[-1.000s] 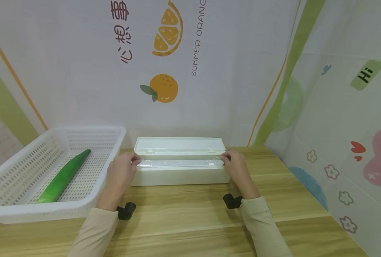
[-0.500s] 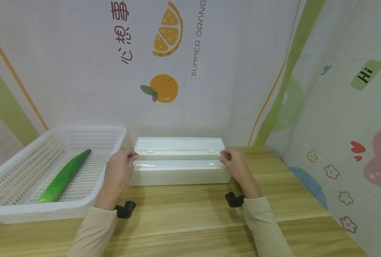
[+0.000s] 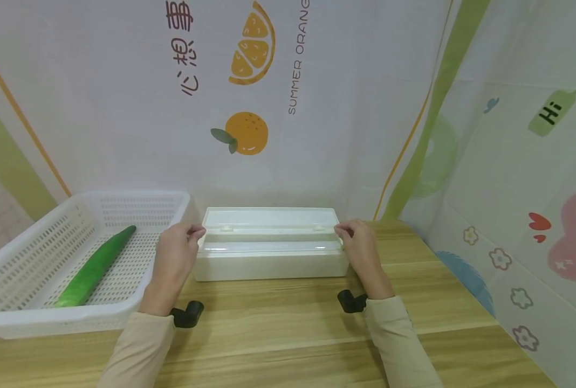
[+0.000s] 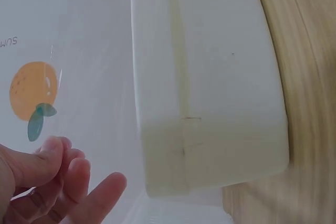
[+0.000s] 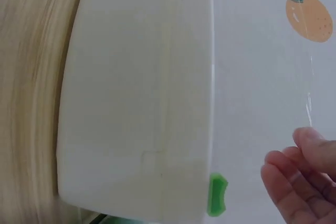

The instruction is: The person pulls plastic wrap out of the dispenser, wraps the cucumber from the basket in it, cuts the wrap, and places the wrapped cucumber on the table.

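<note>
A long white cling film dispenser (image 3: 271,266) sits on the table with its lid (image 3: 270,217) raised at the back. Clear cling film (image 3: 271,246) shows shiny across its top. My left hand (image 3: 175,257) is at the dispenser's left end, thumb and index finger pinching the film's edge. At the right end, my right hand (image 3: 363,250) pinches the other side. Faint glints of the stretched film (image 5: 309,103) run from the right fingertips in the right wrist view. A small green piece (image 5: 217,195) sticks out at the dispenser's edge there.
A white perforated basket (image 3: 166,269) stands to the left, close beside my left arm, with a long green cucumber (image 3: 96,267) lying in it. The wooden table (image 3: 268,334) meets a printed curtain (image 3: 317,161) right behind the dispenser and another at the right.
Both hands have risen slightly and spread a little apart, still pinching the film. The dispenser and basket have stayed in place.
</note>
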Motion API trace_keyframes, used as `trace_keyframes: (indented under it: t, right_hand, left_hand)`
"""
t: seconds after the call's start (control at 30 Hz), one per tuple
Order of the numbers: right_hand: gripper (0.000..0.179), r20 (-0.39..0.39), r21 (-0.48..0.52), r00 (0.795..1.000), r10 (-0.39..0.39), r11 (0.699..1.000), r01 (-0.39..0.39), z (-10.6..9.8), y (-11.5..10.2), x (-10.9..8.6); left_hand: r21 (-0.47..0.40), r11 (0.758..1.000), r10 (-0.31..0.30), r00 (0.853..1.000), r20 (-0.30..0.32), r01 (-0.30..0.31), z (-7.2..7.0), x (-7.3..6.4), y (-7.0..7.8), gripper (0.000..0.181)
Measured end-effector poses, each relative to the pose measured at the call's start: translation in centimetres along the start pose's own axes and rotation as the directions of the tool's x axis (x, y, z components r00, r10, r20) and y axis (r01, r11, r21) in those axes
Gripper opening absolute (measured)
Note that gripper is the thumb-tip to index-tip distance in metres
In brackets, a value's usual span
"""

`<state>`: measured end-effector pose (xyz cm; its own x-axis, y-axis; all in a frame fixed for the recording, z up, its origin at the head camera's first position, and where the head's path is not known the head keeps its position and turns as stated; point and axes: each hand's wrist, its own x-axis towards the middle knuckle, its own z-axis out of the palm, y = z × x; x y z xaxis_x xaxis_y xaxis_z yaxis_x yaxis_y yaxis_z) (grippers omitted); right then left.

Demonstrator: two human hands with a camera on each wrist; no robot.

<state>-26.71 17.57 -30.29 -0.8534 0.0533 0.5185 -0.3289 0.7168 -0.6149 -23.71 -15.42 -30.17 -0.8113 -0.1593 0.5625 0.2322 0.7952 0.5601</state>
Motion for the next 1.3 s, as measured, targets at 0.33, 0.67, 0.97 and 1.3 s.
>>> trace_keyframes:
  t: [0.33,0.67,0.97,1.3]
  right_hand:
    - [0.013,-0.079,0.045,0.996,-0.047,0.998,0.051,-0.4,-0.4,0.0]
    - [0.013,-0.135,0.08,0.988,-0.071,0.993,0.083,-0.7,-1.1,0.1]
    - [0.012,-0.173,0.101,0.982,-0.071,0.991,0.089,-1.0,-1.7,0.1]
    - [0.011,-0.205,0.122,0.976,-0.079,0.987,0.106,-1.5,-2.6,0.0]
  left_hand:
    - [-0.016,0.998,0.051,0.996,-0.074,-0.053,-0.3,0.4,0.2,0.018]
    - [-0.062,0.997,0.043,0.993,-0.11,-0.05,-0.9,0.5,0.6,0.016]
    - [-0.092,0.995,0.028,0.988,-0.154,-0.043,-1.5,0.5,1.3,0.014]
    - [-0.128,0.991,0.019,0.983,-0.18,-0.042,-2.2,0.6,1.9,0.015]
